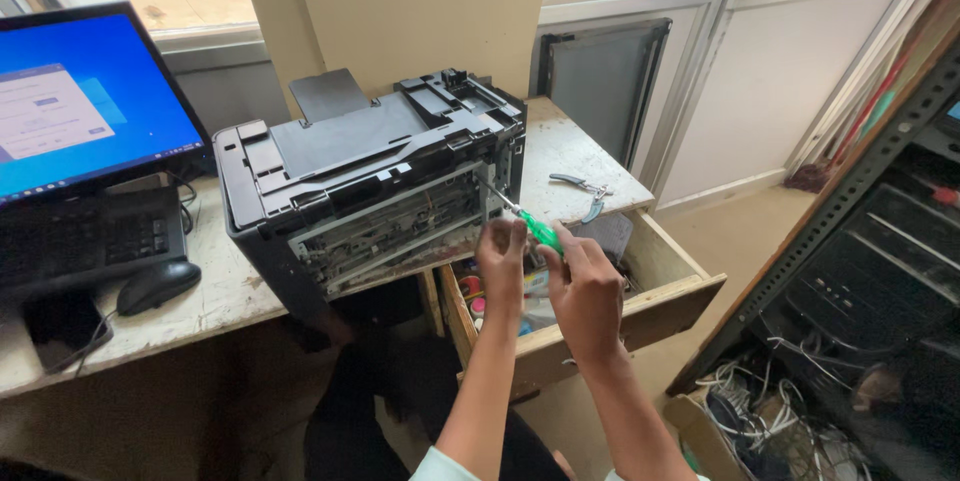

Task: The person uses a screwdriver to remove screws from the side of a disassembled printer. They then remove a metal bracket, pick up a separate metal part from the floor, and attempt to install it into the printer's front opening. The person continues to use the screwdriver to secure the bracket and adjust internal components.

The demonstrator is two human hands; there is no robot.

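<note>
A black printer [350,171] with its side cover off lies on the worn desk [215,306], its bare metal side facing me. My right hand [585,286] grips a green-handled screwdriver [538,231] whose thin shaft runs up-left to the printer's right front corner. Just left of that handle is my left hand [503,266], fingers curled and touching the shaft near the handle.
A lit monitor [80,101], keyboard [85,241] and mouse [157,284] fill the desk's left. Pliers [585,191] lie on the desk's right end. An open wooden drawer [640,311] with small items is below my hands. A metal rack [860,241] with cables stands right.
</note>
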